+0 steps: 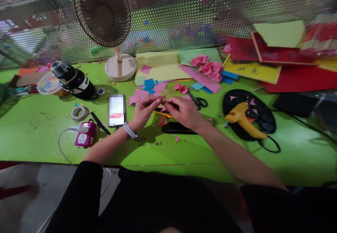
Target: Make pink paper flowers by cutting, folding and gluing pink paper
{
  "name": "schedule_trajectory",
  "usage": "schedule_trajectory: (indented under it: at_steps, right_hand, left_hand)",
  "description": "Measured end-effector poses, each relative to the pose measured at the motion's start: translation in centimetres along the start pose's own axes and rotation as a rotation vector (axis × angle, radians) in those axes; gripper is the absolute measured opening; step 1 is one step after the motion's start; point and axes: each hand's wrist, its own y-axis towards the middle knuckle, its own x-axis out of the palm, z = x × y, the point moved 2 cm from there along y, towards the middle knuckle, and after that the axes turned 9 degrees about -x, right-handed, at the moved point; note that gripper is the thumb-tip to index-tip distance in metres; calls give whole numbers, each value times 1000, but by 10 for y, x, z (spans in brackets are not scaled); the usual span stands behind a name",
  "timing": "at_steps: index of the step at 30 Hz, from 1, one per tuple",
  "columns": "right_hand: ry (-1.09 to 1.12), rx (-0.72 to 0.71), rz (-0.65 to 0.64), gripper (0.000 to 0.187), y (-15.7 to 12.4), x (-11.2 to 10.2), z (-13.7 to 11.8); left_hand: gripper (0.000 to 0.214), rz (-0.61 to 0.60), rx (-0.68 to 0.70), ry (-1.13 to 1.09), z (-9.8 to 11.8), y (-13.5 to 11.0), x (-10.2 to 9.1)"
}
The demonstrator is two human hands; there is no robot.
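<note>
My left hand (143,112), with a pale watch on its wrist, and my right hand (185,112) meet over the middle of the table. The fingertips of both are closed in a pinch on a small pink paper piece (163,99), mostly hidden by the fingers. Under the hands lies a yellow-and-black cutter knife (163,113), partly covered. Scissors with black handles (202,102) rest just beyond my right hand. A long black object (177,127), perhaps a stapler, lies below it. Pink paper (139,96) and blue paper squares (149,85) are scattered behind my left hand.
A yellow glue gun (244,120) lies on a black oval pad (267,119) at right. Folded pink paper flowers (207,68) sit behind. At left are a phone (117,110), tape roll (79,113), magenta power adapter (85,134), black bottle (76,82) and fan (120,68).
</note>
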Motion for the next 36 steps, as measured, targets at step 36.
schedule_trajectory:
  at_steps: [36]
  right_hand:
    - [-215, -237, 106, 12, -6, 4, 3]
  left_hand:
    - [14, -27, 64, 36, 1, -3, 0]
